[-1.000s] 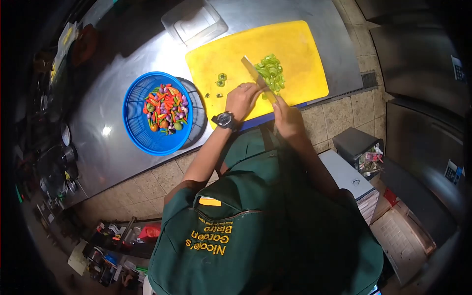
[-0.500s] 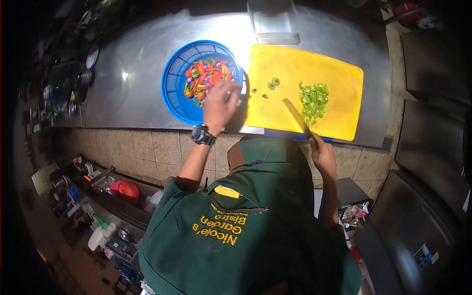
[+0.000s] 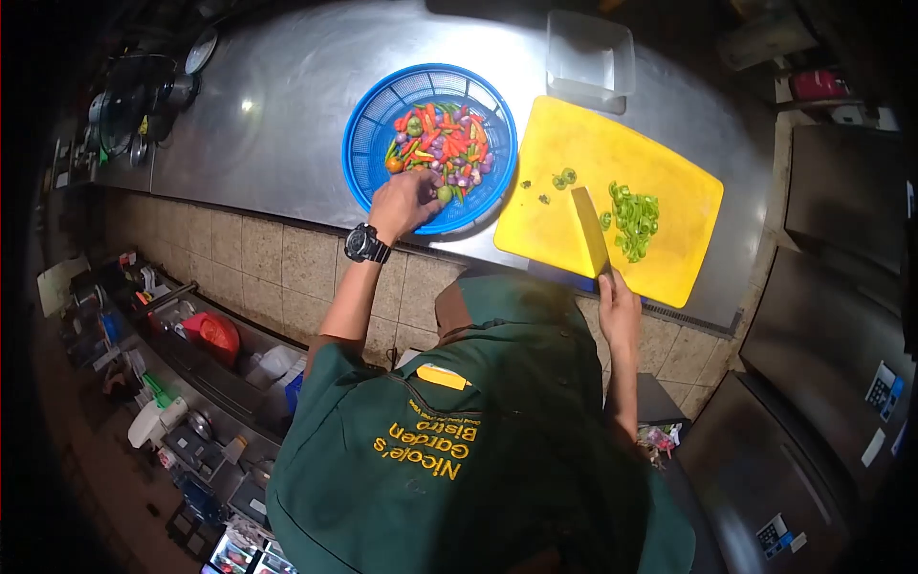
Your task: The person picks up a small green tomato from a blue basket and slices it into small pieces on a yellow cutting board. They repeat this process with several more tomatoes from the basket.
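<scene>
My left hand (image 3: 406, 201), a black watch (image 3: 366, 245) on its wrist, reaches over the near rim of a blue basket (image 3: 352, 143). Its thumb and fingers close on a round green vegetable (image 3: 445, 194). Around it lie red and green chillies (image 3: 449, 143), small purple onions and an orange fruit (image 3: 394, 165). My right hand (image 3: 620, 304) grips a knife (image 3: 591, 234), its blade over the yellow cutting board (image 3: 555, 124). Sliced green pepper (image 3: 634, 222) lies right of the blade; small green pieces (image 3: 564, 179) lie left of it.
A clear plastic container (image 3: 590, 57) stands behind the board on the steel table (image 3: 277, 115). Pots and pans (image 3: 172, 91) are at the far left. Below the table's front edge is a tiled surface, with a cluttered counter holding a red object (image 3: 212, 337) at the lower left.
My left hand has lowered into the near side of the basket and closed on the green vegetable. The knife blade has turned more upright in view. The whole view has shifted and rotated.
</scene>
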`<state>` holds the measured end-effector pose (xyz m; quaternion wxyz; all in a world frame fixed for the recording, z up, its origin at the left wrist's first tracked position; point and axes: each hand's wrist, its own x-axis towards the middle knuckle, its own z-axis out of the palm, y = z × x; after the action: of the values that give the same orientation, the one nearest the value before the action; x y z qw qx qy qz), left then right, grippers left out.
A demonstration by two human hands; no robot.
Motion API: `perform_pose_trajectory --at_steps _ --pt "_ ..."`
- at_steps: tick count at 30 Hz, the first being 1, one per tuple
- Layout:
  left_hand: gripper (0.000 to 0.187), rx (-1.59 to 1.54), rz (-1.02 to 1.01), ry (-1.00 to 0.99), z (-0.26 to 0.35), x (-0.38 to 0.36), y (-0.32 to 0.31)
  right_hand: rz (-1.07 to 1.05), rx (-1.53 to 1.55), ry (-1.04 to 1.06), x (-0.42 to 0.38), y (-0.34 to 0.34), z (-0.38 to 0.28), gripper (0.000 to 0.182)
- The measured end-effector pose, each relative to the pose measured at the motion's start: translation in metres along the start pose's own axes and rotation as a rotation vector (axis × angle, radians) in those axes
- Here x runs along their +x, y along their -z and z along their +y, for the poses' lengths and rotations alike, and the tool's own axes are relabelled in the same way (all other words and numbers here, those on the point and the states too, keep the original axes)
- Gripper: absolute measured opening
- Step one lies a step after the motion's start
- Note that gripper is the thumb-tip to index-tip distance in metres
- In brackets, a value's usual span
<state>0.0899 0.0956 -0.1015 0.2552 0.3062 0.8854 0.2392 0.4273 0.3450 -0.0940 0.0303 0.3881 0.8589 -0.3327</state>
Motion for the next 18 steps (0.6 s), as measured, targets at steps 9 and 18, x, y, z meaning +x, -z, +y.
perform_pose_trajectory --at_steps 9,18 --pt "0.021 0.265 0.267 -0.017 -0.049 0.031 0.024 0.062 0.182 -0.247 -0.009 -0.007 -0.025 0.039" --pt "0.036 0.094 0.094 -0.030 -0.037 0.032 0.047 0.146 0.210 -0.174 -0.027 -0.026 -0.009 0.035"
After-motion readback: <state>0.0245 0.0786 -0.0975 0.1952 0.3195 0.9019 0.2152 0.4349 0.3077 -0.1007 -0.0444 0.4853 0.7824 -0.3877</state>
